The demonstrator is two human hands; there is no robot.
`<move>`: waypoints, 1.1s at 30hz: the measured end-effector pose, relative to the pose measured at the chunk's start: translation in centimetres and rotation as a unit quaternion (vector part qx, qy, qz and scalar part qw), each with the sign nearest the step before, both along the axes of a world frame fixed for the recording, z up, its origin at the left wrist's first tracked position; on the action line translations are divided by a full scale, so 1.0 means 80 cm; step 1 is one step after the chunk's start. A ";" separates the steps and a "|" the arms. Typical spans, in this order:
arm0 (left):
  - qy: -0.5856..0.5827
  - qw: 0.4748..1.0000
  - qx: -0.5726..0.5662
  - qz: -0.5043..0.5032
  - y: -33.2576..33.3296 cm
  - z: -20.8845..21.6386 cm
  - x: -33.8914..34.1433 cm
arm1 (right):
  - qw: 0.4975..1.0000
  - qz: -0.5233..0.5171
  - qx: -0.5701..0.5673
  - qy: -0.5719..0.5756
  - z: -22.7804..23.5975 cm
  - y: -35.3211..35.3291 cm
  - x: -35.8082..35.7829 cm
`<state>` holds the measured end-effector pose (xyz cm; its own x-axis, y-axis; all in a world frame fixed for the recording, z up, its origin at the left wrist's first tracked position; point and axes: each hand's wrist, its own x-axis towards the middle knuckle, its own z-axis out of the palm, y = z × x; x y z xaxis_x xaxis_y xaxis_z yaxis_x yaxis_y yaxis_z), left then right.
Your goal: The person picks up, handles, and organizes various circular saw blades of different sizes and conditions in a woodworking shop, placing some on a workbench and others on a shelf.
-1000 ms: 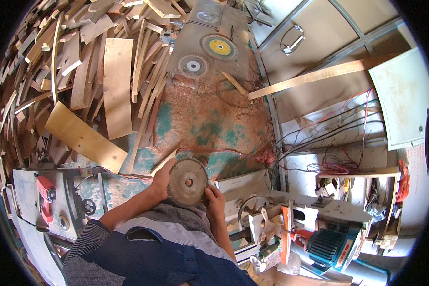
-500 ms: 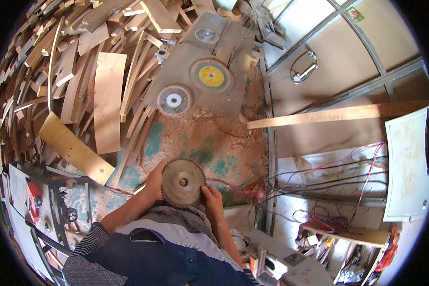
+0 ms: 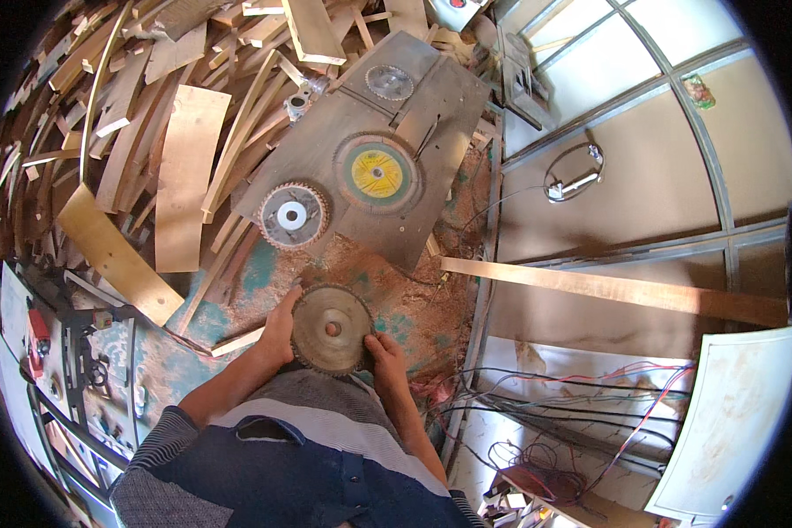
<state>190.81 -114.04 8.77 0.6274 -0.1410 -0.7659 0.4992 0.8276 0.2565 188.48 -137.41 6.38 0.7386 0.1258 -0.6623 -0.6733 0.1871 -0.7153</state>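
Observation:
A round, dull-grey circular saw blade (image 3: 343, 304) with fine teeth and a central hole is held flat in front of my body. My left hand (image 3: 282, 333) grips its left edge, with the thumb along the rim. On the lower right edge, my right hand (image 3: 385, 356) pinches the blade between thumb and fingers. Ahead lies a grey-brown board (image 3: 453, 97) bearing several discs. A toothed saw blade with a white centre (image 3: 308, 231) is at its near left corner. A yellow and green disc (image 3: 380, 187) sits mid-board, and a smaller saw blade (image 3: 390, 83) lies at the far end.
Scrap wood (image 3: 141, 123) is heaped at the left, with a wide plank (image 3: 187, 176) on top. Sawdust (image 3: 361, 255) covers the floor before me. A long timber strip (image 3: 590, 286) and loose cables (image 3: 581, 380) are at the right. A red tool (image 3: 39, 341) lies far left.
The view has turned, so the board and its discs appear lower and further left. Both hands keep hold of the saw blade, which has barely shifted.

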 end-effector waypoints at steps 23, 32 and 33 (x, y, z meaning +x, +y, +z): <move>-0.093 0.989 0.016 0.112 0.015 -0.071 0.162 | 0.988 0.144 -0.043 -0.045 0.009 0.024 0.297; -0.009 0.949 0.143 0.279 0.022 -0.113 0.153 | 0.854 0.302 -0.257 -0.336 -0.026 0.056 0.518; 0.000 0.944 0.158 0.291 0.026 -0.120 0.152 | 0.832 0.316 -0.295 -0.347 -0.034 0.057 0.550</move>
<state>203.00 -111.94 -0.82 0.5283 0.4622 -0.7122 -0.0164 0.8442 0.5358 232.47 -132.87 3.65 0.8784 0.4393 -0.1884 0.1096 -0.5687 -0.8152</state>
